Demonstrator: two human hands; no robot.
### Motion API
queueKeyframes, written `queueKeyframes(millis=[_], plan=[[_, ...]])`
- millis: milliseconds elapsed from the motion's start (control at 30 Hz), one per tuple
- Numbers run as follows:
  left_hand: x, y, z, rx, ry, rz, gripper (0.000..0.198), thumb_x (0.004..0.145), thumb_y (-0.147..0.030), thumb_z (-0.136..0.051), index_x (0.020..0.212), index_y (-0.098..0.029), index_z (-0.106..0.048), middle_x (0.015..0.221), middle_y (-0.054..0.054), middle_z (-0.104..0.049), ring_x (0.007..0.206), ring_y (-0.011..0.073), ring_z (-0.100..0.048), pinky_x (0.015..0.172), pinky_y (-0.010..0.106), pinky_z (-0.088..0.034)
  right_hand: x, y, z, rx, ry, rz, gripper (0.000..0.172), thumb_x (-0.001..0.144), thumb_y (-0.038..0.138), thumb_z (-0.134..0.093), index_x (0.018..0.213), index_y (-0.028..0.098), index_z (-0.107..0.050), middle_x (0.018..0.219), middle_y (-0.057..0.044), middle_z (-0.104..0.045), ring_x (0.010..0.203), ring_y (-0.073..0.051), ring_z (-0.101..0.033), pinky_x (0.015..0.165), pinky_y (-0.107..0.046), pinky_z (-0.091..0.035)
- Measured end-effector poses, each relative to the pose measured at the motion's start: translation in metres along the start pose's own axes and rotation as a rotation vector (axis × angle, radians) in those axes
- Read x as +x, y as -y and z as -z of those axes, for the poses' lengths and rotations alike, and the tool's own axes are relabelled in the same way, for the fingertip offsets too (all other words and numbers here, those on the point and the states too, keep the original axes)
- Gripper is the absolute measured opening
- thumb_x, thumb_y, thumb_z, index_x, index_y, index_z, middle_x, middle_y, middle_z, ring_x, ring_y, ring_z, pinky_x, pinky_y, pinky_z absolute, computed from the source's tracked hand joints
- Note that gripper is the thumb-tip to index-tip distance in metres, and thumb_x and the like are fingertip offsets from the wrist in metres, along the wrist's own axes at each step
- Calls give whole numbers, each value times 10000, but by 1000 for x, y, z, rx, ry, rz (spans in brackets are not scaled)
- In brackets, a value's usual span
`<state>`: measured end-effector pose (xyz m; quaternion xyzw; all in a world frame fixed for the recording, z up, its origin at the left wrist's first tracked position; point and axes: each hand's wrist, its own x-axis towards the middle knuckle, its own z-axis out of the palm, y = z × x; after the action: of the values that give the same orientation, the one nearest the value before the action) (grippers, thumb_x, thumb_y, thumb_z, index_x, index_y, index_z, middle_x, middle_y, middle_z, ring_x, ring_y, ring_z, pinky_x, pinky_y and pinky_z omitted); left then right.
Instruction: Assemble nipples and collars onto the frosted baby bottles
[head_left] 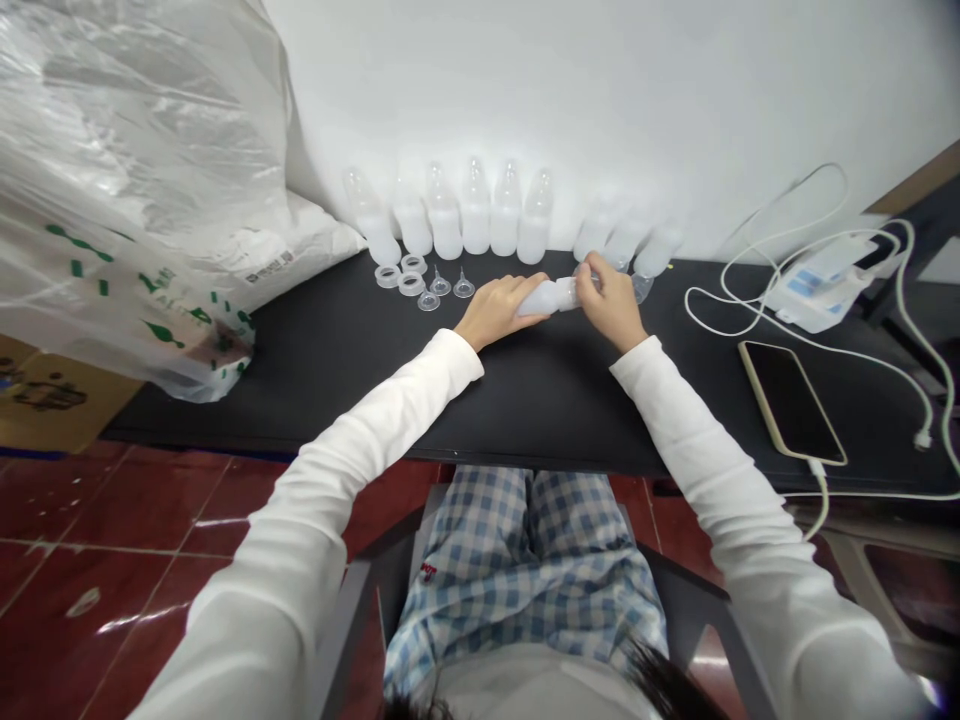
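A white baby bottle [537,299] lies tilted sideways between my two hands above the black table. My left hand [501,308] is wrapped round its body. My right hand [613,302] has its fingers closed round the bottle's top end, and they partly hide it. To the left lie several clear bottle nipples [463,288] and a few white screw rings [411,284]. Along the wall stands a row of white bottles with clear domed caps [475,215]. Behind my right hand are a few more white bottles [657,252], with clear caps [642,286] partly hidden beside them.
Large plastic bags [150,210] bulge over the table's left end, above a cardboard box [67,395]. On the right lie a phone [793,402] on its charging cable, a white power strip [821,285] and looped white cables. The white wall bounds the table's back.
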<state>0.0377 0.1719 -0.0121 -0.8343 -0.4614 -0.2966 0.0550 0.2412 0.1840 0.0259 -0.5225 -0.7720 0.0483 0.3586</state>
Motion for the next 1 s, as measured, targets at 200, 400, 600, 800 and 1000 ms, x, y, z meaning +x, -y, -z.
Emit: queueKeyframes(millis=[200, 400, 600, 800, 1000], plan=[[2, 5, 4, -107, -88, -19, 592, 984, -554, -541, 1410, -145, -512, 1328, 171, -659, 1166, 294, -646, 1022, 418, -484, 22, 14, 19, 50, -107, -28, 547, 995, 710, -366, 892, 230, -608, 712, -31, -608, 697, -204, -586, 752, -374, -528], [0, 16, 2, -181, -331, 153, 485, 1077, -505, -247, 1264, -156, -526, 1176, 152, -669, 1127, 225, -640, 1001, 377, -485, 103, 46, 67, -121, -213, -2, 309, 1008, 558, -473, 930, 314, -644, 936, -91, -722, 922, -294, -662, 942, -476, -563], [3, 19, -5, -100, -431, 217, 407, 1084, -459, -257, 1083, -186, -559, 1022, 112, -672, 957, 212, -643, 883, 360, -492, 159, 37, 43, -353, -86, -56, 434, 1042, 519, -461, 1153, 156, -671, 1182, -140, -718, 1172, -345, -643, 1003, -540, -521], [3, 16, -3, -17, -482, 185, 375, 1093, -393, -239, 1043, -196, -554, 986, 98, -669, 925, 200, -640, 832, 344, -478, 160, 7, -6, -273, -70, -120, 339, 1039, 481, -502, 1073, 174, -643, 1074, -132, -719, 1083, -303, -654, 954, -458, -516], [4, 13, 2, -10, -493, 188, 375, 1087, -374, -249, 1026, -193, -571, 979, 110, -669, 920, 219, -634, 830, 374, -479, 149, 9, -16, -282, -46, -106, 376, 1069, 495, -447, 1086, 141, -571, 1053, -121, -698, 1065, -239, -632, 942, -346, -463]])
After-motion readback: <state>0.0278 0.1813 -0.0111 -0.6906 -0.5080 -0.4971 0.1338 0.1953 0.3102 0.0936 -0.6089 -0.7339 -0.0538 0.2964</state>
